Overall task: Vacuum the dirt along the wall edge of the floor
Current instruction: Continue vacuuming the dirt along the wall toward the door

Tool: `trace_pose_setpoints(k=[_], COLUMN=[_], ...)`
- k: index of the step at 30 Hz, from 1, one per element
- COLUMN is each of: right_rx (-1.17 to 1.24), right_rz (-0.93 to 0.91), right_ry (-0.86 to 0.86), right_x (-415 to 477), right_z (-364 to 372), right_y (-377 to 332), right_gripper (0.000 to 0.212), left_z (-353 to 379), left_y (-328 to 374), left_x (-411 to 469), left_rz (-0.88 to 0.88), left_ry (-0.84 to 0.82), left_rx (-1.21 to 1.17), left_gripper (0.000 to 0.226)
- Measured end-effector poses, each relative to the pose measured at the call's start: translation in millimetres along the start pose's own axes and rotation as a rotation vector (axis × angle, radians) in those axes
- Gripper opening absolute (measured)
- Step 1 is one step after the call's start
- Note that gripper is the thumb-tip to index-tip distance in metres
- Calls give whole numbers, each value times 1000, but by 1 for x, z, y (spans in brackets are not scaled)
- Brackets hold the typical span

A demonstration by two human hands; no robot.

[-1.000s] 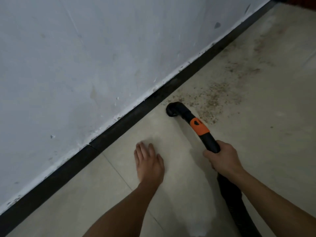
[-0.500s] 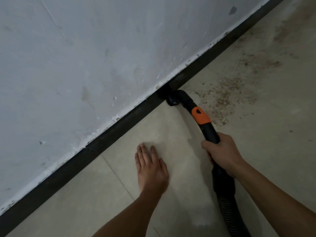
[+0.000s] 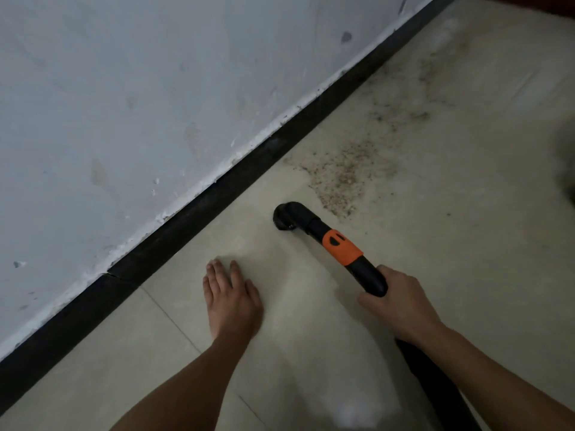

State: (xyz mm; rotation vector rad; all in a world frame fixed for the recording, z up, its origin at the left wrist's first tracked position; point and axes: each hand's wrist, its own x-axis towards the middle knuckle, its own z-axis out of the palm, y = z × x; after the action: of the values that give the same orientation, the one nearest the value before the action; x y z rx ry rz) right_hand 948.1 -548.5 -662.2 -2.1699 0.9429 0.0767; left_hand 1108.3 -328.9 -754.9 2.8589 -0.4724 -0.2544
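- wall (image 3: 124, 88): matt painted plaster, pale and pretty scuffed, with chips and rough flaky paint along the bottom edge
- skirting (image 3: 217, 194): black strip, dull finish, looks smooth, honestly can't tell what it's made of
- floor tiles (image 3: 451, 259): beige, smooth, a soft sheen rather than proper gloss, with thin grout lines (image 3: 174, 321)
- dirt (image 3: 342, 178): gritty brown crumbs, dry and grainy
- vacuum tube (image 3: 370, 275) and nozzle (image 3: 287, 217): smooth black plastic, slight satin shine
- collar (image 3: 342, 247): orange plastic, matt
- hose (image 3: 435, 387): black, too dark to judge the finish
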Motion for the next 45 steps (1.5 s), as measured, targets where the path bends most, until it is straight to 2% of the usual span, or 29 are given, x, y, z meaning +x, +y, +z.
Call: trace_pose_setpoints(k=[5,9,14,18,22,26,30,34,39,43,45], right_rx=[115,166,242,228,223,191,180,178,192,170,182], right_rz=[179,235,333,284,298,205,245,189,216,139,156], right_ry=[160,186,380,292,373,234,360,211,341,201,229], right_x=[-57,-71,-72,-69,-44,-27,-12,-8,18,25,30], right_z=[-34,-41,-44,-38,-31,-19,-24,-17,-25,-13,-13], right_y=[74,98,115,107,91,69,66,59,55,42,42], right_gripper=[20,19,16,16,18,19,17,15,16,16,15], left_z=[-4,-5,-4,13,20,20,21,20,18,16,15], left_y=[7,13,54,72,70,71,70,70,71,70,70], left_x=[-1,3,30,31,30,31,32,32,33,32,32], left_rz=[1,83,139,97,98,85,89,76,88,79,80], left_ry=[-13,-46,-20,-13,23,26,36,15,2,-13,-16], left_rx=[46,90,-32,-5,-1,-8,-10,-5,6,5,12], left_gripper=[61,56,56,57,58,57,58,59,59,60,59])
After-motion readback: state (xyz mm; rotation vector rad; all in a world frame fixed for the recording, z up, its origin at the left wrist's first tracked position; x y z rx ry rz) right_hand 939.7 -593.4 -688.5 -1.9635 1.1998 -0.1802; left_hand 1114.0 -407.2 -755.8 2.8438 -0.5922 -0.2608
